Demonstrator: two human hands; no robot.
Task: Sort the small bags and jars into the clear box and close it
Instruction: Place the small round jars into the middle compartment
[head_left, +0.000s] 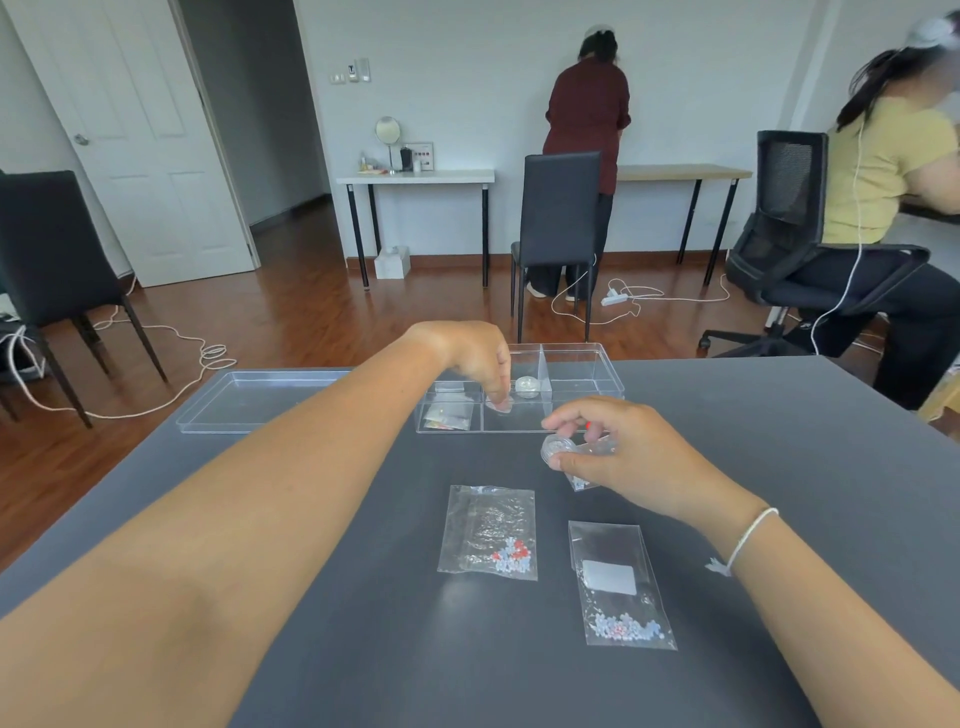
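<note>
sorting at the dark grey table

dark grey table (363, 649) filled the lower view, with wooden floor, chairs and two other people behind it. the clear box (582, 358) was seen open at the far middle of the table, its lid (249, 400) lying flat just to its left. small bags (449, 415) were seen in the box's left compartment, and one round jar (527, 385) in the middle compartment by the divider.

the left hand (472, 358) was stretched forward on a long straight arm, wrist bent down over the box. its fingers were drawn together, tips lowered into the middle compartment and pinched on a small pale item (501, 405); what the item was could not be told.

the right hand (613, 452) was held just in front of the box, above the table. its thumb and fingers were curled around a small clear jar (556, 448) and a little bag (584, 480) that hung below the palm. a white string bracelet (748, 540) was worn on that wrist.

two bead bags were left flat on the table nearer the person: one (488, 530) with red and pale beads, another (618, 587) with a white label to its right.
</note>
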